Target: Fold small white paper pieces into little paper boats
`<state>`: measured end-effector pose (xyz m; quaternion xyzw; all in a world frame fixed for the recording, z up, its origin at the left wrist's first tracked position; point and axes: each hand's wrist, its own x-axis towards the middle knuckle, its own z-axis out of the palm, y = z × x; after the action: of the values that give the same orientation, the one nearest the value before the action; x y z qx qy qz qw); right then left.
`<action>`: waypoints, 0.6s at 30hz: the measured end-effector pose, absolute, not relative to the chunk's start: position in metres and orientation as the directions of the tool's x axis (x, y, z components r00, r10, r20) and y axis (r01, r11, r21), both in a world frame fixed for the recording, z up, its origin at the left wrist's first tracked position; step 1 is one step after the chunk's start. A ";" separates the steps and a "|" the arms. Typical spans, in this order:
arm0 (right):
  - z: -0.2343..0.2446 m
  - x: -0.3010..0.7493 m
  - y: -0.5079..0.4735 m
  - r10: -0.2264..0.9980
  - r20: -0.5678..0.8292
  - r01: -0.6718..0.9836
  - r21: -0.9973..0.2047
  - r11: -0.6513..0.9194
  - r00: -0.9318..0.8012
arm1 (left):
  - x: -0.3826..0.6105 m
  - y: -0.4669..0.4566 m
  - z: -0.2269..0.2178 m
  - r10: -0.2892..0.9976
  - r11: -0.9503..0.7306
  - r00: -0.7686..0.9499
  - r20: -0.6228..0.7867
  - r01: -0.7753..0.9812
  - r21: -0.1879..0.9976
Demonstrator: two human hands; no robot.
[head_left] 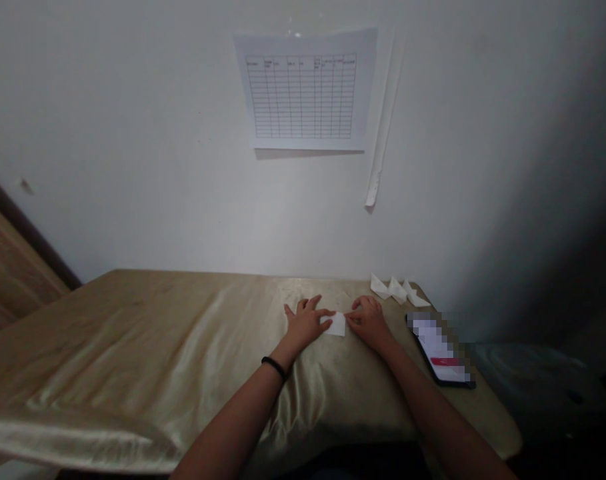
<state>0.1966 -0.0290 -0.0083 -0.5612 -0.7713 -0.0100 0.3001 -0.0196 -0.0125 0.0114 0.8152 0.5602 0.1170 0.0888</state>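
Observation:
A small white folded paper [337,325] lies on a table covered in shiny beige cloth [157,347]. My left hand [307,320] rests flat on the paper's left edge with its fingers spread; a black band circles that wrist. My right hand [367,318] has its fingers curled and pressed down on the paper's right edge. Several finished white folded paper shapes [397,289] stand in a row at the table's back right corner.
A phone [441,347] with a lit screen lies face up at the table's right edge. A printed grid sheet [305,90] hangs on the white wall behind. A wooden surface [13,267] shows at far left, a dark object [537,380] to the right.

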 end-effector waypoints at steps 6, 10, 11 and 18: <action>-0.003 0.197 -0.033 0.836 0.472 0.856 -0.272 0.440 -0.279 | -0.021 -0.012 0.012 0.937 -0.348 0.341 0.076 0.898 0.269; 0.001 0.197 -0.040 0.813 0.474 0.822 -0.271 0.501 -0.340 | -0.021 -0.013 0.012 0.939 -0.343 0.335 0.079 0.901 0.266; 0.002 0.197 -0.042 0.809 0.472 0.812 -0.277 0.514 -0.352 | -0.021 -0.013 0.011 0.940 -0.341 0.332 0.080 0.902 0.266; 0.009 0.195 -0.053 0.803 0.434 0.737 -0.363 0.570 -0.408 | -0.020 -0.013 0.012 0.940 -0.340 0.332 0.076 0.900 0.272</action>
<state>0.1953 -0.0528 0.0094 -0.4601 -0.8370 0.0571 0.2905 -0.0204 -0.0128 0.0117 0.8110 0.5674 0.1104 0.0905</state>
